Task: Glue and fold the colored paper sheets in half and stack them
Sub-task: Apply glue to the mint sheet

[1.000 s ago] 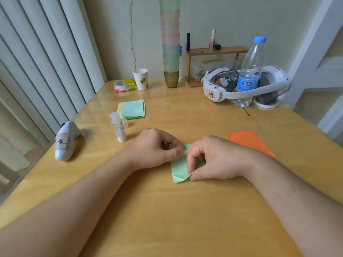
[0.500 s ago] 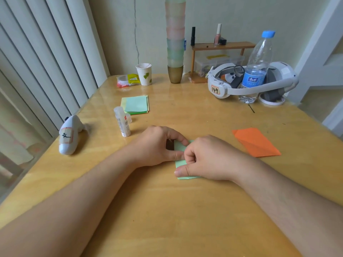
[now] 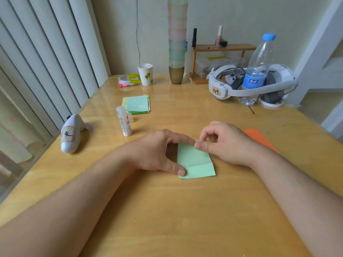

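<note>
**Hands pin down the folded green paper**

Fingers first. The left hand [image 3: 157, 151] lies on the left side of the small light green folded paper sheet [image 3: 194, 161]. Its thumb presses the near left corner and its first finger reaches over to the far edge. The hand makes an arch, so it holds two spots at once. I think that is to stop the paper from sliding or popping open while the glue sticks.

The right hand [image 3: 226, 143] sits at the far right corner of the green paper. Its fingers are curled and the thumb and first finger meet at that corner. It looks like a pinch on the edge, maybe to line up the two layers, but I cannot be sure the paper is between them.

The green paper lies flat on the shiny yellow wooden worktop [image 3: 185, 210], in the middle, close to the person. It is longer than it is wide. Its long side runs from the person toward the far wall, tipped a little to the left. A crease crosses it near the close end.

Just behind the right hand lies a folded orange paper sheet [image 3: 259, 138]. That may be the start of the stack.

On the left stands a white glue stick with its cap off [image 3: 124, 121]. Behind it waits a pile of green and yellow paper squares [image 3: 137, 104], likely the next ones to fold.
</note>
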